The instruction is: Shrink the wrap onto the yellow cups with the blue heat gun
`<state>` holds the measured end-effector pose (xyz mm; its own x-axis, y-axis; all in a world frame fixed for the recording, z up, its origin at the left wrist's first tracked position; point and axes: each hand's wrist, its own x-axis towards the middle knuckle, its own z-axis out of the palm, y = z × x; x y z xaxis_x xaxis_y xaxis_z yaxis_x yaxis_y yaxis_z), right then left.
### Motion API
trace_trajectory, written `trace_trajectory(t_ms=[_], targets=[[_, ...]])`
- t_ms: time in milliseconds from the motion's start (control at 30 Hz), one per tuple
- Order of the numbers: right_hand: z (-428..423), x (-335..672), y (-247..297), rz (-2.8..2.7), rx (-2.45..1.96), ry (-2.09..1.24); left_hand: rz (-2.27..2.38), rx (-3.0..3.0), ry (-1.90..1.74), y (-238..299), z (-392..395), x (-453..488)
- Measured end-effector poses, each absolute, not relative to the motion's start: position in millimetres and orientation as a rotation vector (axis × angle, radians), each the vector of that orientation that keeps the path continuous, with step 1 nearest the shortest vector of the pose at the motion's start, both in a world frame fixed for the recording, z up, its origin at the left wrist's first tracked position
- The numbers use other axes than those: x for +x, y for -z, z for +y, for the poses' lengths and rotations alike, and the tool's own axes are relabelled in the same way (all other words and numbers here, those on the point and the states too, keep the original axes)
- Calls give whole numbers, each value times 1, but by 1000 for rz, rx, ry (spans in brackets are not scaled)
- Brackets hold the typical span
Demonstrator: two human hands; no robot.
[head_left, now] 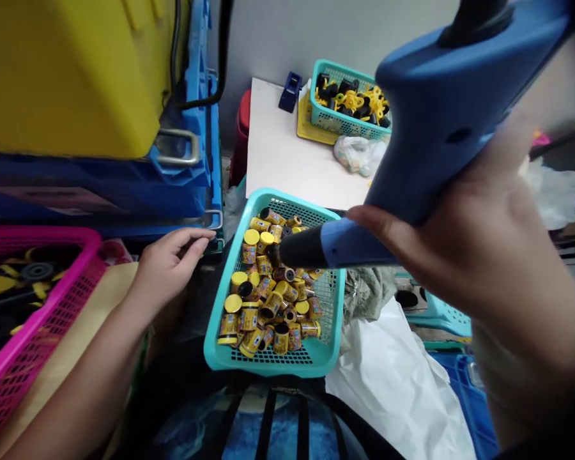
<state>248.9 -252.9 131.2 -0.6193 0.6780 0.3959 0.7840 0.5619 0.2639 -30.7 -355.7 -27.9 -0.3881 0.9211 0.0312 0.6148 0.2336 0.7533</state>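
Observation:
My right hand (464, 236) is wrapped round a blue handheld tool (426, 121) with black end parts, held close to the camera. One narrow black end of it lies over a turquoise basket (336, 332); whether it touches anything inside cannot be made out. The basket holds many small printed yellow canisters (273, 305), some with flat yellow lids, others showing dark openings. Left of the basket's rim hovers my left hand (172, 259), thumb and forefinger brought together, with nothing visible between them.
A pink basket (84, 287) of black and yellow parts stands at left, below stacked blue crates (124, 204) and a yellow bin (76, 76). On the white table (278, 147) are a tape dispenser (291, 91) and another turquoise basket (335, 121). White plastic sheeting (393, 377) lies at right.

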Motion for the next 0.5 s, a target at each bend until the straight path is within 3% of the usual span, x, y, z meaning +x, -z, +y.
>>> trace_trajectory(t_ms=[167,500], targets=[[-258,251,-134,-2727,-885,480,2081,1397,-996,29,-356,-33],[-272,261,-136,-2610,-1044,470,2064,1455,-961,29,-356,-30]])
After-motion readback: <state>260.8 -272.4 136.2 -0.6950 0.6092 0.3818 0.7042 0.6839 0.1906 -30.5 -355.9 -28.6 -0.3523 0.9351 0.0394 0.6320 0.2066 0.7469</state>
